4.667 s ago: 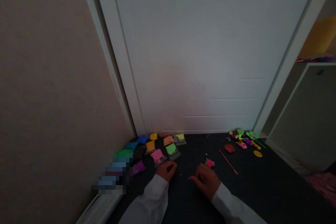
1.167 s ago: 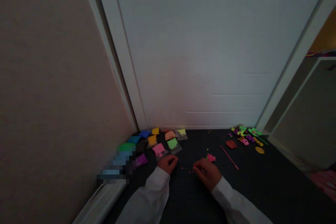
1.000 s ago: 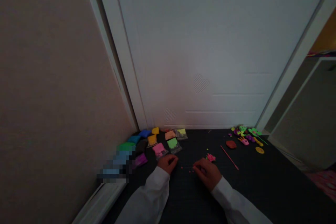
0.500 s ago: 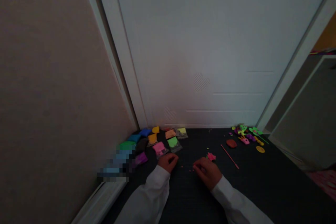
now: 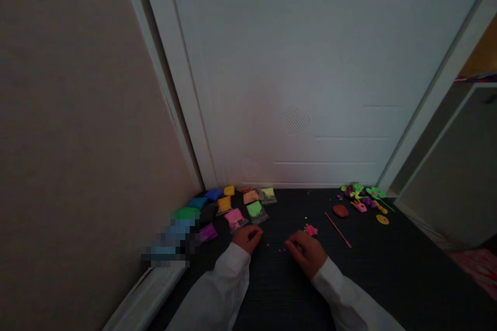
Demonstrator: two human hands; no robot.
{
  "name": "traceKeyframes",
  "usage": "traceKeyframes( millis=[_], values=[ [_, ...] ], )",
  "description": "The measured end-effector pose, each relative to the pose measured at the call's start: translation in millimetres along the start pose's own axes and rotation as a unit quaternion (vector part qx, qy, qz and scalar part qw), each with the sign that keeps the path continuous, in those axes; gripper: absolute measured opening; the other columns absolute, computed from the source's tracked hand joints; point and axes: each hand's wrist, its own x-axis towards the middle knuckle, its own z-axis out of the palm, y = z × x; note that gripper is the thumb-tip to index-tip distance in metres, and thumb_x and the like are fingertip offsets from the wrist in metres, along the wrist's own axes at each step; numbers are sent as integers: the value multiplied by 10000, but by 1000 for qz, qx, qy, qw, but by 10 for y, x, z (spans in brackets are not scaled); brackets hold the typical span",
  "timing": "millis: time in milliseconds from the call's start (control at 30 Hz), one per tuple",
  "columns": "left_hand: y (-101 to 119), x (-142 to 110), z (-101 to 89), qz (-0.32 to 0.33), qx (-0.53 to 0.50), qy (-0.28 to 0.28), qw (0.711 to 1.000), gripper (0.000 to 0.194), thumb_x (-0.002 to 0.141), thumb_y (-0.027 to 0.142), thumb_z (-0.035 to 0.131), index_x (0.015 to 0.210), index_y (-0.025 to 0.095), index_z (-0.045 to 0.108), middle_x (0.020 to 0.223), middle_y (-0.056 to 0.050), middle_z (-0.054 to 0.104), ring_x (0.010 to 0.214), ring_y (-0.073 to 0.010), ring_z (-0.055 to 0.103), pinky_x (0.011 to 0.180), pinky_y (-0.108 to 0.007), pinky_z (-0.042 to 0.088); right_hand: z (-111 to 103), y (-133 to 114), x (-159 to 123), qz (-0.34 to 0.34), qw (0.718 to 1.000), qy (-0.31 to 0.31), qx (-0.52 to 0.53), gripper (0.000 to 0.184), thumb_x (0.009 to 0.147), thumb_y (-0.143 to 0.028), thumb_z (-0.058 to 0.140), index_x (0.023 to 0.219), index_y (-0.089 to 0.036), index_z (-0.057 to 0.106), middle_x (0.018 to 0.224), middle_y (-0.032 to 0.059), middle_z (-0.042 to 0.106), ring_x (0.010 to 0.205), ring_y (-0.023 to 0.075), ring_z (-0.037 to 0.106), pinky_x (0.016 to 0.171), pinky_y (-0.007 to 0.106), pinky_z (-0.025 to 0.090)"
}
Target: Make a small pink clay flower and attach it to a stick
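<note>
My left hand (image 5: pixel 248 238) rests on the dark table, its thumb and fingers pinched together; whatever may be between them is hidden. To its right, my right hand (image 5: pixel 307 252) is also closed in a pinch, and I cannot make out anything in the fingertips. Tiny pink balls (image 5: pixel 279 250) lie on the tabletop between the hands, two of them close to the right fingertips. Just beyond the right hand is a pink clustered clay piece (image 5: pixel 311 230). A thin pink stick tool (image 5: pixel 337 229) lies farther right, with a flat reddish-brown lump (image 5: pixel 340 211) behind it.
Bags of coloured clay, including a pink bag (image 5: pixel 234 219) and a light green bag (image 5: pixel 256 210), spread across the back left. Small colourful clay figures (image 5: pixel 359 197) and a yellow disc (image 5: pixel 382 220) sit at the back right. A white panel (image 5: pixel 295 72) stands behind the table (image 5: pixel 287 300).
The view has shifted very slightly. Both hands stay pinched in nearly the same places, and a pinkish speck at the right fingertips no longer shows clearly.
</note>
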Motion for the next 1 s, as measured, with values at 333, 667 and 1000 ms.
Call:
traceKeyframes(
  millis=[333,667,1000],
  values=[
    [11,-9,-6,-8,0,2,1000,216,790,288,413,846,115,530,809,-28,556,706,-120,533,639,-300,445,-24,-17,-15,-4,1000,7,3,213,802,-290,371,721,-171,528,666,16,503,633,117,473,581,232,359],
    [44,-11,-21,-23,-9,-2,1000,222,790,293,413,841,112,530,799,-26,557,699,-120,534,633,-298,446,10,29,28,-11,999,39,9,192,778,-277,404,842,-180,557,705,38,549,657,138,514,610,261,411],
    [31,-5,-21,-19,-8,-10,1000,216,792,284,411,859,115,527,832,-33,556,731,-127,534,656,-311,444,2,44,4,-8,999,44,5,236,813,-276,341,681,-172,507,658,27,506,634,128,478,598,256,389]
  ],
)
